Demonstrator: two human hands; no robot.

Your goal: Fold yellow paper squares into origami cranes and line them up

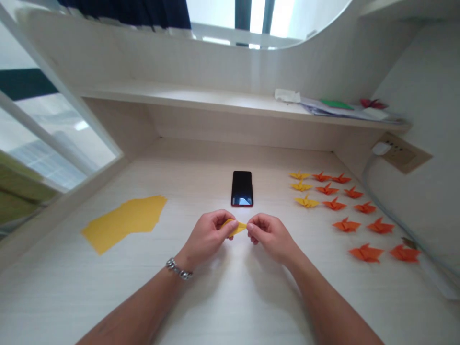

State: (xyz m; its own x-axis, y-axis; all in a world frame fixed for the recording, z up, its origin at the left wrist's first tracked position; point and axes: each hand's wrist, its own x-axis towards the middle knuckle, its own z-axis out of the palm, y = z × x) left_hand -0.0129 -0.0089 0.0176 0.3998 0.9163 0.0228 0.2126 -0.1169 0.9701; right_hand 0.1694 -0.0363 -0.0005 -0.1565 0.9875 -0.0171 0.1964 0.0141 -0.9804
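Between my hands is a small folded piece of yellow origami paper (237, 227), its narrow tip pointing right. My left hand (214, 231), with a metal bracelet (178, 269) at the wrist, grips the body of the folded paper between thumb and fingers. The thumb and fingers of my right hand (269, 233) pinch the paper's right tip. A black phone (242, 188) lies flat just beyond my hands. To the left, yellow paper sheets (125, 220) lie spread in an overlapping pile.
Several orange paper cranes (346, 225) and three yellow paper cranes (306, 201) stand in rows at the right. A cable (373, 191) runs from a wall socket (404, 152) down the right side. Papers (323, 107) lie on the shelf (215, 98) across the back.
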